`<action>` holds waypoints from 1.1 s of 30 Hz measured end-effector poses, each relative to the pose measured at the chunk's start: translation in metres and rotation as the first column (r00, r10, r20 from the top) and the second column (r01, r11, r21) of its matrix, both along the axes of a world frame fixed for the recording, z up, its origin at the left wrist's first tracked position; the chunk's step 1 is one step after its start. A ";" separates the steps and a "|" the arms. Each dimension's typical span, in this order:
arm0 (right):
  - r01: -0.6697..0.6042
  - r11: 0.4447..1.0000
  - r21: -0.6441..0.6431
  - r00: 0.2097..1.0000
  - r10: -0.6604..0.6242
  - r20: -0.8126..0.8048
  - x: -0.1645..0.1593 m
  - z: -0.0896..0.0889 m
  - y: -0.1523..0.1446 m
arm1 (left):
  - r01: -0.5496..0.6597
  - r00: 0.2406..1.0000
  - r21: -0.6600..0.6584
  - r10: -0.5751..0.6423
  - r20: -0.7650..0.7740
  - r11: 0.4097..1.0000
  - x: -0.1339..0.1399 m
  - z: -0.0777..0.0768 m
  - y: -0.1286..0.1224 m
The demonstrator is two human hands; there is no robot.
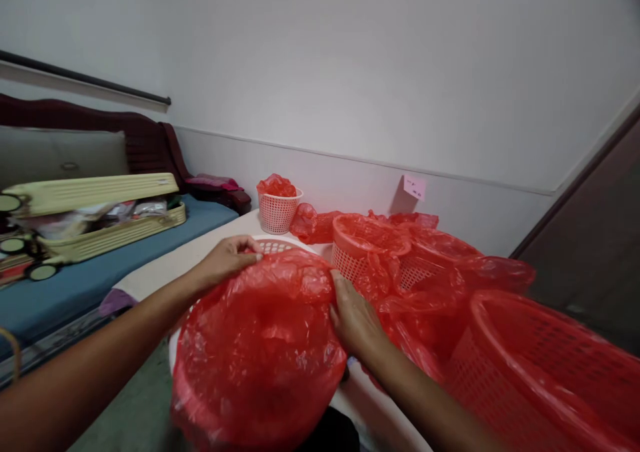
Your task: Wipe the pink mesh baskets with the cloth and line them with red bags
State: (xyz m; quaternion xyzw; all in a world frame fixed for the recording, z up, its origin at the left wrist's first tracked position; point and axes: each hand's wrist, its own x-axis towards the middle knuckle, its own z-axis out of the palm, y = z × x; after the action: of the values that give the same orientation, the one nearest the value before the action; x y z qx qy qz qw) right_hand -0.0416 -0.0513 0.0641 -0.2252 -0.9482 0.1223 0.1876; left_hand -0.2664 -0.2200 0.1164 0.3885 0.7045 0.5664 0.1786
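Left hand (pixel 231 262) and right hand (pixel 357 315) pinch the red bag (pixel 260 345) at the pale desk (pixel 167 269); white wall (pixel 350 92) behind the desk, blue bed (pixel 207 213) to its left!

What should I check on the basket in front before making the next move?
1. Left hand grip on the red bag: ok, fingertips at its upper-left edge.
2. Right hand grip: ok, on the bag's right edge.
3. Bag over the front basket's far rim: not ok, part of that rim shows bare.
4. Bag reaching the basket's bottom: cannot tell.
5. White basket by the wall upright: ok.
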 end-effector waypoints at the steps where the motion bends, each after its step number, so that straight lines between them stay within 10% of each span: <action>1: 0.004 1.000 -0.003 1.000 -0.004 0.010 0.000 0.000 0.000 | -0.071 0.995 0.045 0.074 -0.069 0.996 -0.006 0.003 0.001; 8: 0.024 1.000 -0.019 0.994 -0.022 0.108 -0.007 0.007 0.007 | -0.254 0.887 0.166 0.298 -0.353 0.953 -0.030 0.001 0.008; 17: 0.044 0.999 0.023 0.991 -0.046 0.123 -0.011 0.009 0.003 | -0.040 0.977 -0.212 -0.006 -0.213 0.976 -0.025 0.040 0.022; 23: 0.048 0.997 0.059 0.988 -0.056 0.143 -0.009 0.005 0.002 | 0.242 0.969 -0.197 -0.247 0.000 0.950 0.003 0.042 0.038; 33: 0.039 0.999 0.034 0.989 -0.044 0.140 -0.006 0.009 -0.005 | 0.011 0.995 -0.018 -0.013 -0.101 1.000 -0.016 0.032 0.053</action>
State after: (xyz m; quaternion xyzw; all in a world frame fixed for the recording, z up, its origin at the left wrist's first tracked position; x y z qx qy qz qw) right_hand -0.0474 -0.0562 0.0733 -0.2499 -0.9560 0.0873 0.1263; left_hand -0.2827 -0.1673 0.1484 0.4194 0.7152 0.5387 0.1497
